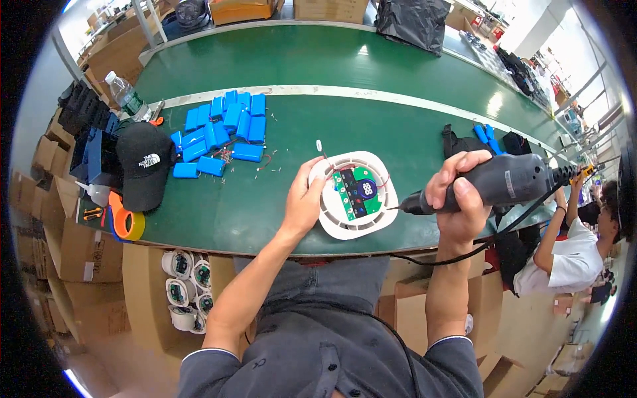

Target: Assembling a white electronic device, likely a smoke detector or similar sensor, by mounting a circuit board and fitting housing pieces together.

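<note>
Our left fingers (316, 188) held the white housing (368, 227) over the counter (305, 123), green circuit board (358, 192) already inside; our right fingers (438, 188) gripped the electric screwdriver (511, 180); the screwing seemed unfinished.

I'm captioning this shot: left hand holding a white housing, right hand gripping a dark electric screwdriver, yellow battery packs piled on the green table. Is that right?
Not quite: the head view shows that the piled battery packs are blue, not yellow. The rest stands: left hand holding the white housing, right hand gripping the dark electric screwdriver.
</note>
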The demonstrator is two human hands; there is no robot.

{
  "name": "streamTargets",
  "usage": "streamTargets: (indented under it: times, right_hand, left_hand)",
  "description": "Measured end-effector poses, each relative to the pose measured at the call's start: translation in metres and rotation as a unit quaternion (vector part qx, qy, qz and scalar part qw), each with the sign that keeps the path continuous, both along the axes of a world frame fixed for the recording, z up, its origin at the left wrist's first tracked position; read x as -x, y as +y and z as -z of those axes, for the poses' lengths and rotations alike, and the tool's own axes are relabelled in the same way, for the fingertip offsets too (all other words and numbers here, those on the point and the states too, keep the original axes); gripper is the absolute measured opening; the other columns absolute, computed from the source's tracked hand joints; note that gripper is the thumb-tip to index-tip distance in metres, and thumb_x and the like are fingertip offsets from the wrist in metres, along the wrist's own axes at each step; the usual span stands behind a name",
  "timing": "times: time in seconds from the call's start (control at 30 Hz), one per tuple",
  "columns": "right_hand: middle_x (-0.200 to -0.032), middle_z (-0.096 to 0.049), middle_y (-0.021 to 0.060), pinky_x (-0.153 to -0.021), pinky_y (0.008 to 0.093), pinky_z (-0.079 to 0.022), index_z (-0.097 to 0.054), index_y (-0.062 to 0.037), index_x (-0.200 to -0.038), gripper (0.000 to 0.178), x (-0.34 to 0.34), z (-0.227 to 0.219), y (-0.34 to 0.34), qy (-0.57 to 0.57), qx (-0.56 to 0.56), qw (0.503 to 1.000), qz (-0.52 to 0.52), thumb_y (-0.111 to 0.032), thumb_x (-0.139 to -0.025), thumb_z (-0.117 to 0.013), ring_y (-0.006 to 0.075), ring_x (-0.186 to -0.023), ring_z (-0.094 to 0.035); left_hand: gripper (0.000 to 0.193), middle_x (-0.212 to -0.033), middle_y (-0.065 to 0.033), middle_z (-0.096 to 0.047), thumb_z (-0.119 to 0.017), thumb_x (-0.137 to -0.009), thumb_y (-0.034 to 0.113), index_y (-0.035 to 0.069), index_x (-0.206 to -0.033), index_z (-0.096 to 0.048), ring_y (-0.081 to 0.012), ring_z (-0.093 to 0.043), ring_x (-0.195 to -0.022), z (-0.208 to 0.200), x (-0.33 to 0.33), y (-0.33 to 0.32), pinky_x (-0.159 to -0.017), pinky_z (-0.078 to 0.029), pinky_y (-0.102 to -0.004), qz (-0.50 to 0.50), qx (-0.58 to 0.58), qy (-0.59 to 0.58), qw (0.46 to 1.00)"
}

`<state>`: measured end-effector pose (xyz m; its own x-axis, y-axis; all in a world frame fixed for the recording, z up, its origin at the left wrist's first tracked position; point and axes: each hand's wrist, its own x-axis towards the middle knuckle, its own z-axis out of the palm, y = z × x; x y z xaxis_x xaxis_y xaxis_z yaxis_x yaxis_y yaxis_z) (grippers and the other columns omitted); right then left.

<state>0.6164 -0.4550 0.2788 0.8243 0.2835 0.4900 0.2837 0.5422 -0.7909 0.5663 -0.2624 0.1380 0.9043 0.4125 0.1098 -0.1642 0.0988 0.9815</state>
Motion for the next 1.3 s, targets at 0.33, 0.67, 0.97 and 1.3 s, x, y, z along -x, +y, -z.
streamTargets:
  times: [0.33,0.67,0.97,1.3]
  right_hand:
    - [-0.078,-0.046,0.0096,-0.045,0.0279,-0.041,-0.04,-0.0054,-0.095,0.024,-0.009,0.0,-0.02,-0.029,0.013,0.998,0.054,-0.013,-0.077,-0.054,0.0132,-0.047,-0.045]
    - [-0.078,-0.046,0.0102,-0.045,0.0286,-0.041,-0.04,-0.0049,-0.095,0.023,-0.014,-0.005,-0.029,-0.031,-0.013,0.998,0.054,-0.013,-0.077,-0.053,0.0135,-0.047,-0.045]
    - [-0.077,-0.048,0.0124,-0.047,0.0287,-0.044,-0.041,-0.0042,-0.093,0.024,-0.024,0.001,0.015,0.003,0.048,0.998,0.037,-0.005,-0.075,-0.056,0.0147,-0.047,-0.046]
    - [-0.073,-0.053,0.0087,-0.045,0.0248,-0.041,-0.045,-0.0031,-0.091,0.023,-0.031,0.007,0.02,0.039,0.039,0.998,0.018,-0.002,-0.073,-0.058,0.0133,-0.051,-0.051]
  left_hand:
    - [0.044,-0.122,-0.0198,-0.047,-0.045,-0.091,0.02,-0.003,-0.127,-0.035,-0.0232,-0.049,-0.11,-0.018,0.099,-0.095,-0.092,-0.038,-0.0339,-0.044,-0.01,0.075,0.996]
    - [0.03,-0.087,-0.0145,-0.063,-0.053,-0.088,0.023,0.001,-0.107,-0.055,-0.0177,-0.06,-0.075,-0.088,0.026,-0.003,-0.065,-0.049,-0.0303,0.116,-0.224,0.064,0.966]
    - [0.057,-0.128,-0.0171,-0.045,-0.049,-0.086,0.014,-0.002,-0.136,-0.027,-0.02,-0.044,-0.117,-0.003,-0.024,-0.049,-0.099,-0.033,-0.0299,0.244,0.015,0.054,0.968]
    - [0.055,-0.122,-0.014,-0.049,-0.046,-0.084,0.01,0.002,-0.135,-0.029,-0.0189,-0.047,-0.112,0.0,-0.02,-0.051,-0.097,-0.035,-0.0302,0.226,0.004,0.03,0.974]
